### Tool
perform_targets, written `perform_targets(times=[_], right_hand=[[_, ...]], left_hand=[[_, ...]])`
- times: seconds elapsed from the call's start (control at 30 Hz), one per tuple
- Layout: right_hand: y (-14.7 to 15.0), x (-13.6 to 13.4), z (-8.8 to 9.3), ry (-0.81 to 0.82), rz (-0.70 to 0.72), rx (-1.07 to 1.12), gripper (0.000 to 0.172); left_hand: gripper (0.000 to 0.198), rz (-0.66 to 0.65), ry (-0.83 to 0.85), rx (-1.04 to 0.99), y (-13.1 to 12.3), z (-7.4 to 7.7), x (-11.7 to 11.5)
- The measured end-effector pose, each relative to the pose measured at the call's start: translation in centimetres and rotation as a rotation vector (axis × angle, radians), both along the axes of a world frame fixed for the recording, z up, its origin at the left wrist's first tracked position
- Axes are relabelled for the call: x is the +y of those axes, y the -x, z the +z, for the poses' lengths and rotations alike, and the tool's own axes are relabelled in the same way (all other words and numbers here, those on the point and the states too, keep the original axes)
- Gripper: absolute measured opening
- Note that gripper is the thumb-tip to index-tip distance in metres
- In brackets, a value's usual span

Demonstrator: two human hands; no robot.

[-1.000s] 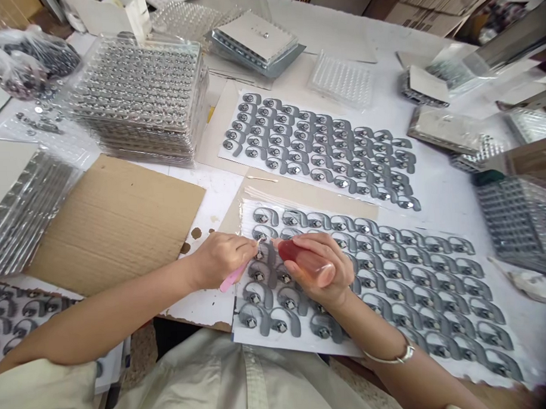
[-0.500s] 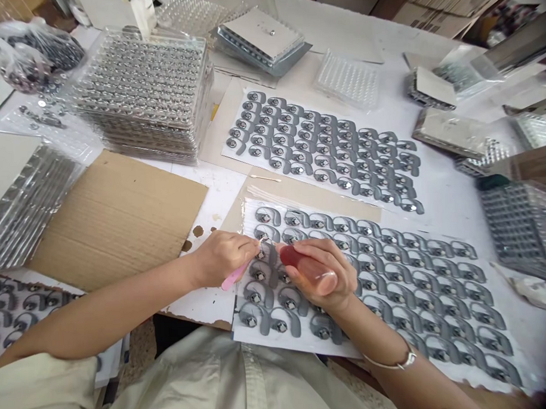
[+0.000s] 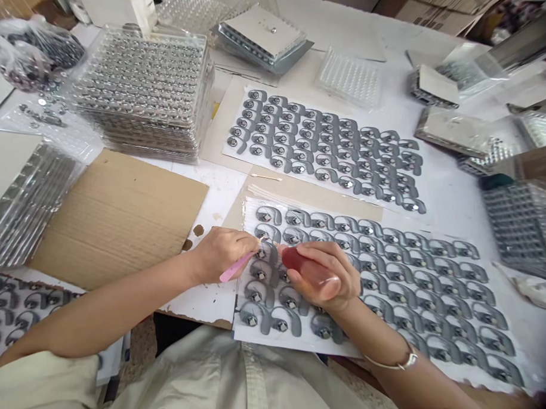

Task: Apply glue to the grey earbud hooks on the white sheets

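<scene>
My left hand (image 3: 224, 254) is closed on pink tweezers (image 3: 236, 266), whose flat end sticks out below the fingers. Their tip is partly hidden at the upper left of a printed sheet (image 3: 300, 341). Rows of grey hook-shaped pieces (image 3: 367, 228) with small silvery parts lie on that sheet. My right hand (image 3: 338, 271) grips a reddish squeeze bottle (image 3: 309, 272), tilted with its thin nozzle towards the tweezers. A small gap separates nozzle and tweezers. Both hands hover over the first column of pieces, hiding some of them.
Behind lies a second sheet of similar pieces (image 3: 327, 146), with a cotton swab (image 3: 266, 177) in front. A tall stack of clear trays (image 3: 144, 95) stands at the back left, near brown cardboard (image 3: 121, 216). More packed trays (image 3: 519, 220) stand at the right.
The bottle has shifted slightly right, and its nozzle is a little farther from the tweezers. The left hand has tilted slightly, with more of the pink tweezers showing.
</scene>
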State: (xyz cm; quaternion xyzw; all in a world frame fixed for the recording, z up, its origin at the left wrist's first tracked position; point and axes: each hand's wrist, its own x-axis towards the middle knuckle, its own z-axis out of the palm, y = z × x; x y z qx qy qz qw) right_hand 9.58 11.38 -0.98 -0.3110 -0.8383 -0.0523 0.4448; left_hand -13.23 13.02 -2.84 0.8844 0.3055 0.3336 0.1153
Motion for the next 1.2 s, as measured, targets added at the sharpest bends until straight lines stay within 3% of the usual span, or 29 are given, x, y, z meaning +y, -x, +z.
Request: perform_targets(times=[0.1,0.5,0.77,0.97,1.2], right_hand=[[-0.08,-0.04,-0.19,0.036,-0.006,0.002,0.060],[-0.17,-0.01,-0.31,0.031,0.020,-0.011,0.062],[0.12,0.22,-0.01,-0.066,0.046,-0.063,0.070],[0.12,-0.16,0.14,0.082,0.033,-0.017,0.049],[0.09,-0.14,0.06,0.089,0.041,-0.003,0.040]], left_hand=[[0.013,-0.004,0.010,-0.007,0.02,0.06,0.07],[0.013,-0.039,0.076,-0.107,0.14,0.40,0.38],[0.011,-0.049,0.127,-0.147,0.24,0.65,0.53],[0.010,-0.043,0.172,-0.158,0.37,0.78,0.69],[0.009,-0.036,0.235,-0.159,0.43,0.83,0.80]])
